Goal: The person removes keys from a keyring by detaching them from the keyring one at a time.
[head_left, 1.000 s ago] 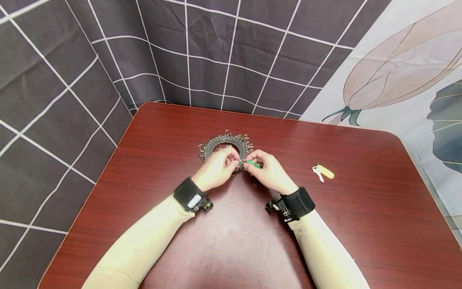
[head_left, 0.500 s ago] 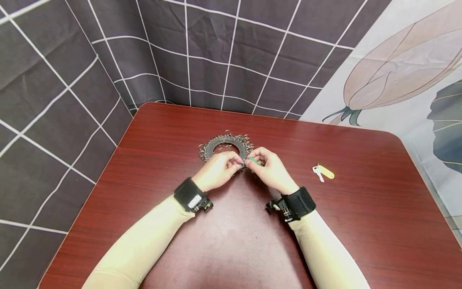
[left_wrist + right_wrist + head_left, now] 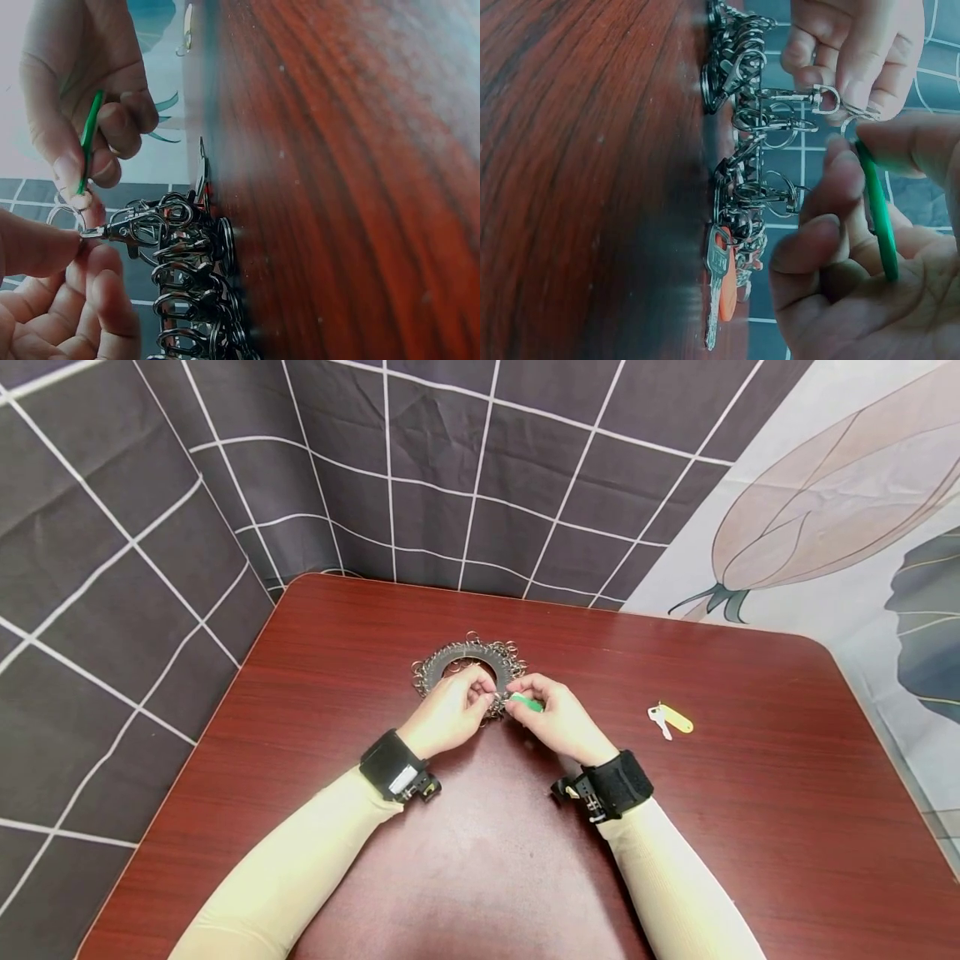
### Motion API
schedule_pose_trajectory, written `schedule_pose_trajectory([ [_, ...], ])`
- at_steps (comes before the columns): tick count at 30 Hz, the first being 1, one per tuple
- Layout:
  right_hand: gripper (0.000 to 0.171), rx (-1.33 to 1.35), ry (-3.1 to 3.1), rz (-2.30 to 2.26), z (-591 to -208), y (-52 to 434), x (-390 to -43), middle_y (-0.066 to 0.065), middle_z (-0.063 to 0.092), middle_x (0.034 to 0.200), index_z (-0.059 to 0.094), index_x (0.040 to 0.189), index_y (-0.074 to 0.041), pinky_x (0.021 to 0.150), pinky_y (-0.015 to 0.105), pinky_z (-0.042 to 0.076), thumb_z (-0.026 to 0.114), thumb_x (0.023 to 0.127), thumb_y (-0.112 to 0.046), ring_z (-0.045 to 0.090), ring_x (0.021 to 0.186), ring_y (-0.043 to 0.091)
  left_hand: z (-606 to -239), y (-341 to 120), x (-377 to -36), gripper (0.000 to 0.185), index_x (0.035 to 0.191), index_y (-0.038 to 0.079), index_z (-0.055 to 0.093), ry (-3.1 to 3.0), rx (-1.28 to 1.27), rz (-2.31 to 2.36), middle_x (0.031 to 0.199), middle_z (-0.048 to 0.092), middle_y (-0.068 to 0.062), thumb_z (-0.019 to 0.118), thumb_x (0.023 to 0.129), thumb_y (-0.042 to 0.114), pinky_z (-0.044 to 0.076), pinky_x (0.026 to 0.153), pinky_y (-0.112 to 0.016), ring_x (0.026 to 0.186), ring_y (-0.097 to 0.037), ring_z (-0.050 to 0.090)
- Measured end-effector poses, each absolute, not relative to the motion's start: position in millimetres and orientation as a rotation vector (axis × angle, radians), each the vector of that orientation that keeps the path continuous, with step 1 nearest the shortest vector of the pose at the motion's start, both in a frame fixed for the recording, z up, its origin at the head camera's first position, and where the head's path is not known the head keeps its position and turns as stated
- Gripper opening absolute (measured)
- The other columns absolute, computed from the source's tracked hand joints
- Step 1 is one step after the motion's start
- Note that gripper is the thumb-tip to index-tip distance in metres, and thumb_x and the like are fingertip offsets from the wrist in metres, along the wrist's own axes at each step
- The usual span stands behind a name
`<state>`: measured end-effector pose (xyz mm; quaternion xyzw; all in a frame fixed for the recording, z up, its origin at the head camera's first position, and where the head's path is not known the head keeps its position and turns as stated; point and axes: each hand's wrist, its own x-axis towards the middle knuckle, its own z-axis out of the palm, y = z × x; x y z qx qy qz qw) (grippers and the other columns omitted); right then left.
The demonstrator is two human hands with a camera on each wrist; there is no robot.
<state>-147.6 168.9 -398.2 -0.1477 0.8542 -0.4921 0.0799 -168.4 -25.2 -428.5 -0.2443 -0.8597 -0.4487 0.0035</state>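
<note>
Both the left hand (image 3: 450, 710) and the right hand (image 3: 558, 714) sit mid-frame in my head view, at the lower edge of a dark ring-shaped holder (image 3: 482, 652) with steel clasps (image 3: 513, 650). My left wrist view has the left hand, lower left, pinching a silver wire ring (image 3: 73, 212) by one clasp's end; my right wrist view has the right hand, lower right, clamped on a flat green plastic tag (image 3: 878, 206).

Green tag (image 3: 90, 135), pinching fingers (image 3: 106, 274), metal clasps (image 3: 193, 276)
</note>
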Motion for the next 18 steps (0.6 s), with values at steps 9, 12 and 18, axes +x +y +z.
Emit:
schedule_pose_trajectory([
  [9,0.014,-0.455,2.574,-1.429,-418,172,-153,0.005,0.064,0.083,0.062,0.101,-0.005,0.061,0.023,0.043,0.068,0.09,-0.012,0.055,0.068,0.012,-428,-26,-168,0.007,0.097,0.01,0.061,-2.631,-0.809,-1.435,0.088,0.06,0.001,0.061,0.092,0.006,0.049,0.073,-0.025,0.079,-0.01,0.058],
  [12,0.012,-0.464,2.583,-1.454,-422,174,-156,0.002,0.062,0.081,0.062,0.1,-0.008,0.059,0.024,0.043,0.068,0.09,-0.013,0.053,0.065,0.011,-429,-26,-168,0.006,0.096,0.011,0.062,-2.642,-0.798,-1.432,0.087,0.06,0.002,0.062,0.092,0.007,0.049,0.073,-0.025,0.079,-0.009,0.058],
  [18,0.01,-0.438,2.598,-1.515,-423,175,-158,0.0,0.061,0.076,0.062,0.098,-0.012,0.054,0.024,0.04,0.067,0.089,-0.015,0.048,0.059,0.01,-429,-25,-167,0.005,0.095,0.012,0.062,-2.675,-0.804,-1.445,0.083,0.059,0.003,0.064,0.092,0.009,0.049,0.07,-0.024,0.076,-0.008,0.057],
])
